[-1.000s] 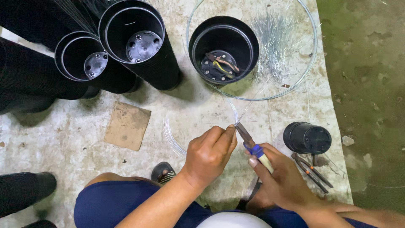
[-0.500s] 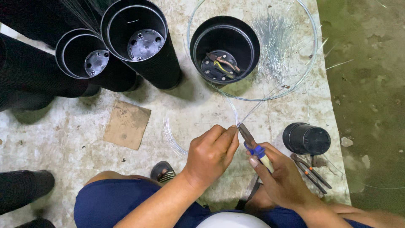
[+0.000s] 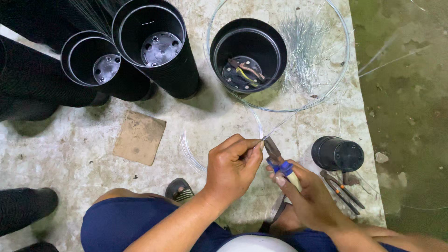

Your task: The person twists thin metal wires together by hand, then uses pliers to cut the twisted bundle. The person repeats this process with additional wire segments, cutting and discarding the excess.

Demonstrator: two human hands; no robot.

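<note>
I see left hand (image 3: 232, 169) pinching wire (image 3: 259, 125) | right hand (image 3: 311, 198) gripping pliers (image 3: 279, 161), nose at the wire | both near the mat's (image 3: 196, 121) front edge, just beside a small pot (image 3: 337, 153)

Over the last second I see only small shifts. My left hand (image 3: 233, 170) slides a little to the right, so its pinched fingertips (image 3: 255, 145) now sit right against the nose of the pliers (image 3: 275, 156), where a small gap showed before. My right hand (image 3: 310, 196) tips the pliers slightly, their nose now pointing more up and to the left, at the thin wire (image 3: 280, 126). The whole view also drifts a touch, nudging the black pots sideways in the frame.
</note>
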